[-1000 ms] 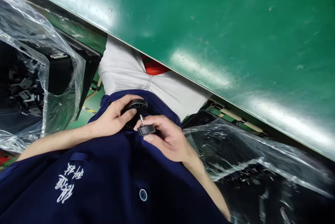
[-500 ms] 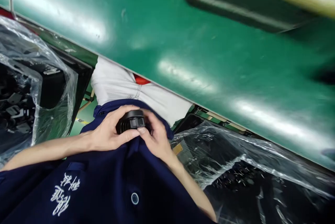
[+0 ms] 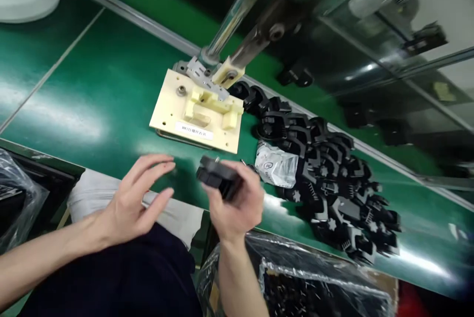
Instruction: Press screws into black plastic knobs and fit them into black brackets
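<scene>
Right hand [image 3: 239, 203]: clamped on the black part [image 3: 215, 175], thumb on the near side, right around the middle of the frame.
Left hand [image 3: 138, 198]: nothing in it, thumb and fingers spread apart, left of centre and not touching the part.
Metal pin [image 3: 217, 159]: looks like a stubby one poking up from the part, so I'd call that bit done. How deep it sits, no clue from here.
Cream jig [image 3: 168, 109]: upper middle, sitting on the green bench [image 3: 92, 109], white label [image 3: 194, 130] along its near edge. My part is near it but not touching, so this piece isn't seated there.
Metal column [image 3: 237, 6]: rises behind the jig toward the top of the frame, well apart from my part.
Pile [image 3: 346, 208]: loads of similar black bits heaped on the right side. They look put together to me, but it's too jumbled to say which are finished.
Plastic bag [image 3: 276, 164]: printed, just beside the pile's left edge, contents I can't make out.
Plastic liner [image 3: 351, 285]: lower right, small dark bits inside it, so I reckon there's plenty of stock left.
</scene>
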The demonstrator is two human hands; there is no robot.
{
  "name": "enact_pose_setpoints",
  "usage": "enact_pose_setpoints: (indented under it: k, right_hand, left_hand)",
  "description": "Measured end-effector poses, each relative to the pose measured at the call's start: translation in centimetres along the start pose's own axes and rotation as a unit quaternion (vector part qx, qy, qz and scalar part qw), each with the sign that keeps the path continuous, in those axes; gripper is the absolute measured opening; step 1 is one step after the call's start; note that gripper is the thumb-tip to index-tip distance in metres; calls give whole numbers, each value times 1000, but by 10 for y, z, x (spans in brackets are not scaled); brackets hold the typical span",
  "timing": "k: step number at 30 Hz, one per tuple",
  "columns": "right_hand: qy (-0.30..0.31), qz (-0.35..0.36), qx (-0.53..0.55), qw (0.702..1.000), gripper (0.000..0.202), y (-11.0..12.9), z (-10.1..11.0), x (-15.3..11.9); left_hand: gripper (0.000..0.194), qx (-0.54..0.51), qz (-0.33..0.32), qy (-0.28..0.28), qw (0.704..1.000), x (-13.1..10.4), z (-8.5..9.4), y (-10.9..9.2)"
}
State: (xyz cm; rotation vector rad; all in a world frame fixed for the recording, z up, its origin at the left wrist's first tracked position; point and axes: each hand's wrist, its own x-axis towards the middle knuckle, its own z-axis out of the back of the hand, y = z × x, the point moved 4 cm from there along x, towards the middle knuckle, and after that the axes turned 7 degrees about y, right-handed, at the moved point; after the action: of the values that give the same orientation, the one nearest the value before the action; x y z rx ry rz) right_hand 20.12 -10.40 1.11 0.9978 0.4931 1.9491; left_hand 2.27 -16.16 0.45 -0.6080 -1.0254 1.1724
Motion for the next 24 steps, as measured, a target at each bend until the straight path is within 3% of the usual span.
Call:
enact_pose_setpoints:
  k: [3, 7, 11, 15, 17, 20, 22, 24]
  right_hand:
    - [-12, 70, -112, 991, 42, -22, 3, 54]
    - [61, 74, -180, 979, 40, -51, -22, 100]
    - [110, 93, -217, 966, 34, -60, -44, 104]
    - [125, 126, -222, 959, 36, -49, -39, 81]
    - [123, 117, -212, 963, 34, -46, -25, 67]
    - [48, 52, -206, 976, 27, -57, 20, 48]
    - [20, -51, -243, 968, 24, -78, 57, 39]
    - [58, -171, -298, 937, 23, -103, 87, 33]
  left_hand:
    - [37, 80, -9, -50, 995, 20, 7, 30]
    - [31, 175, 9, -88, 980, 30, 7, 73]
    - [31, 182, 73, -98, 976, 30, 4, 92]
    - [29, 169, 81, -104, 977, 27, 4, 91]
    - [27, 167, 84, -112, 976, 26, 5, 92]
    - [25, 165, 76, -114, 977, 24, 5, 95]
    - [24, 166, 74, -110, 977, 24, 5, 97]
    - [24, 168, 78, -106, 977, 23, 5, 98]
